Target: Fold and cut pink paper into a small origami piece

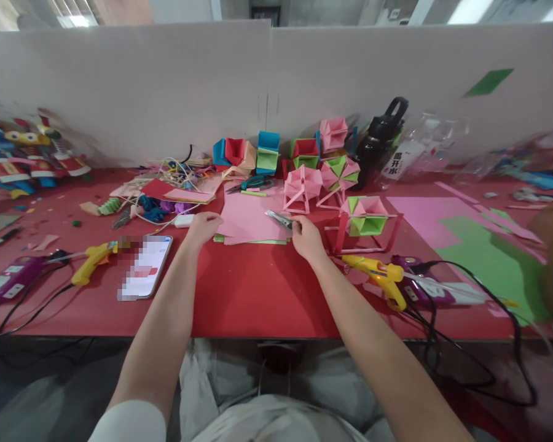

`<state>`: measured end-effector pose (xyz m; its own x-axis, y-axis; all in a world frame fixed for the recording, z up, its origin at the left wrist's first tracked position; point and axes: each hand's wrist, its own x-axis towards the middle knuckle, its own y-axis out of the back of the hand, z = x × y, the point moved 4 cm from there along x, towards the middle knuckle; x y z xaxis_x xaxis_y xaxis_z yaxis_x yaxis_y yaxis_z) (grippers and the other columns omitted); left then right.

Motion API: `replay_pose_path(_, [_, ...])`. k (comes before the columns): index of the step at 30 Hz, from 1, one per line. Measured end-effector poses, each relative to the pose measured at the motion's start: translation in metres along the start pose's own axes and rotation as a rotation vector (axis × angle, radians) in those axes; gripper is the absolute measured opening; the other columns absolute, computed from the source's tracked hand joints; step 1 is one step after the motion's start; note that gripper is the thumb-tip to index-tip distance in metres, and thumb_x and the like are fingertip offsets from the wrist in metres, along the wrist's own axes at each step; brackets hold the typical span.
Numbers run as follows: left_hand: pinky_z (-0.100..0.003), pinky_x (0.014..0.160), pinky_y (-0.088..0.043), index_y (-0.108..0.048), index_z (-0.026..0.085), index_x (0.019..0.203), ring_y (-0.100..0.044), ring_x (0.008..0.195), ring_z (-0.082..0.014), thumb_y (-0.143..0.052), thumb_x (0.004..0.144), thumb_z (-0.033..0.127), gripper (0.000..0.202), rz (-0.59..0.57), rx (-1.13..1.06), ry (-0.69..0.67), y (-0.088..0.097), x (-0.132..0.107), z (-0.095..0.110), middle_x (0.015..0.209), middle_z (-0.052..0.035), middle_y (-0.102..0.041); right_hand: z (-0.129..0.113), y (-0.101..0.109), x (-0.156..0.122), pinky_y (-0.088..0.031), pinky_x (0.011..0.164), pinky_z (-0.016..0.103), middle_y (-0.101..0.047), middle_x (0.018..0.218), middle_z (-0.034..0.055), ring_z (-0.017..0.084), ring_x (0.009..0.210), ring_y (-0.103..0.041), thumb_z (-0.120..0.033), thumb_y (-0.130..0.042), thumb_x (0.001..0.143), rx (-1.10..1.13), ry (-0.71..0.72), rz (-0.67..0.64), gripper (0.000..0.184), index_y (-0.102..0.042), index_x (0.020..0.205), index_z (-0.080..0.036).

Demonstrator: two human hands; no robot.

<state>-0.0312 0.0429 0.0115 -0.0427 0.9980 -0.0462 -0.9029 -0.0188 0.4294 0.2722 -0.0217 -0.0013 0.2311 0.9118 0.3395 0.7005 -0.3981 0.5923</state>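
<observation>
My left hand (pixel 203 227) rests with curled fingers on the left edge of a pink paper sheet (pixel 249 218) that lies on the red table (pixel 258 288). My right hand (pixel 306 236) is closed on a small metal tool (pixel 279 219), perhaps a cutter, whose tip lies over the sheet's right edge. Green paper peeks out under the pink sheet. Pink and green folded paper models (pixel 364 215) on pink strip frames stand just right of my right hand.
A phone (pixel 145 267) lies left of my left arm, and a yellow glue gun (pixel 92 261) beyond it. A second yellow glue gun (pixel 380 273) with cables lies to the right. Scissors (pixel 251 183), folded paper boxes (pixel 267 150), a black bottle (pixel 380 138) and loose pink and green sheets (pixel 483 252) fill the back and right.
</observation>
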Motion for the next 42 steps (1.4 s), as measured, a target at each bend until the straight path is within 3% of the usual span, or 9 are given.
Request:
replay_pose_path(3, [-0.035, 0.085, -0.048, -0.073, 0.015, 0.079, -0.066, 0.094, -0.0277, -0.064, 0.064, 0.032, 0.024, 0.029, 0.088, -0.046, 0.002, -0.005, 0.001, 0.084, -0.0060, -0.071, -0.001, 0.003, 0.001, -0.050, 0.089, 0.042, -0.073, 0.101, 0.0124, 0.028, 0.094, -0.066, -0.022, -0.045, 0.091, 0.016, 0.003, 0.025, 0.024, -0.067, 0.100, -0.019])
replay_pose_path(5, [-0.039, 0.097, -0.047, -0.075, 0.014, 0.098, -0.065, 0.109, -0.0318, -0.072, 0.062, 0.036, 0.042, -0.010, 0.181, -0.133, 0.000, -0.011, 0.004, 0.106, -0.0104, -0.073, -0.002, 0.007, 0.002, -0.050, 0.090, 0.043, -0.073, 0.102, 0.0136, 0.028, 0.096, -0.066, -0.022, -0.045, 0.092, 0.028, 0.003, 0.053, 0.024, -0.067, 0.100, -0.018])
replay_pose_path(9, [-0.046, 0.117, -0.036, -0.066, 0.018, 0.130, -0.048, 0.139, -0.0362, -0.084, 0.057, 0.049, 0.082, -0.191, 0.436, -0.356, -0.019, -0.023, 0.010, 0.148, -0.0162, -0.054, -0.004, 0.019, 0.003, -0.049, 0.093, 0.044, -0.072, 0.106, 0.0155, 0.029, 0.099, -0.066, -0.025, -0.042, 0.094, 0.044, 0.011, 0.108, 0.027, -0.066, 0.102, -0.017])
replay_pose_path(14, [-0.040, 0.106, -0.049, -0.069, 0.016, 0.125, -0.066, 0.118, -0.0313, -0.075, 0.072, 0.051, 0.064, -0.233, 0.464, -0.403, -0.028, -0.029, 0.015, 0.131, -0.0146, -0.068, -0.010, 0.026, 0.001, -0.050, 0.092, 0.045, -0.072, 0.101, 0.0151, 0.029, 0.096, -0.065, -0.027, -0.044, 0.093, 0.063, 0.082, 0.148, 0.026, -0.066, 0.102, -0.017])
replay_pose_path(19, [-0.035, 0.102, -0.052, -0.076, 0.019, 0.112, -0.069, 0.112, -0.0276, -0.063, 0.082, 0.036, 0.037, -0.246, 0.476, -0.489, -0.027, -0.035, 0.026, 0.119, -0.0097, -0.075, -0.012, 0.026, 0.000, -0.051, 0.087, 0.043, -0.072, 0.098, 0.0130, 0.027, 0.090, -0.066, -0.030, -0.045, 0.093, 0.155, 0.062, 0.143, 0.025, -0.066, 0.100, -0.019])
replay_pose_path(22, [-0.036, 0.106, -0.050, -0.073, 0.017, 0.119, -0.068, 0.116, -0.0271, -0.065, 0.077, 0.030, 0.044, -0.260, 0.468, -0.509, -0.030, -0.037, 0.026, 0.125, -0.0099, -0.073, -0.010, 0.027, 0.002, -0.053, 0.084, 0.041, -0.072, 0.095, 0.0122, 0.026, 0.087, -0.066, -0.034, -0.047, 0.093, 0.237, 0.021, 0.157, 0.025, -0.066, 0.099, -0.019])
replay_pose_path(30, [-0.039, 0.107, -0.051, -0.072, 0.016, 0.116, -0.068, 0.117, -0.0281, -0.072, 0.076, 0.039, 0.047, -0.285, 0.418, -0.518, -0.035, -0.036, 0.024, 0.126, -0.0116, -0.071, -0.009, 0.025, 0.003, -0.058, 0.070, 0.039, -0.070, 0.093, 0.0099, 0.023, 0.077, -0.067, -0.041, -0.054, 0.089, 0.400, -0.060, 0.151, 0.026, -0.065, 0.099, -0.020])
replay_pose_path(37, [-0.034, 0.106, -0.051, -0.073, 0.017, 0.114, -0.068, 0.114, -0.0238, -0.061, 0.076, 0.021, 0.041, -0.235, 0.427, -0.630, -0.038, -0.042, 0.034, 0.121, -0.0084, -0.074, -0.015, 0.023, 0.002, -0.061, 0.066, 0.036, -0.069, 0.093, 0.0079, 0.020, 0.076, -0.067, -0.045, -0.056, 0.088, 0.495, -0.070, 0.135, 0.029, -0.063, 0.100, -0.020])
replay_pose_path(42, [-0.032, 0.102, -0.053, -0.073, 0.017, 0.116, -0.070, 0.110, -0.0218, -0.053, 0.077, 0.014, 0.044, -0.249, 0.441, -0.597, -0.038, -0.039, 0.033, 0.122, -0.0078, -0.073, -0.017, 0.027, 0.000, -0.062, 0.070, 0.039, -0.070, 0.096, 0.0102, 0.023, 0.082, -0.069, -0.048, -0.056, 0.088, 0.462, -0.064, 0.127, 0.032, -0.063, 0.102, -0.020])
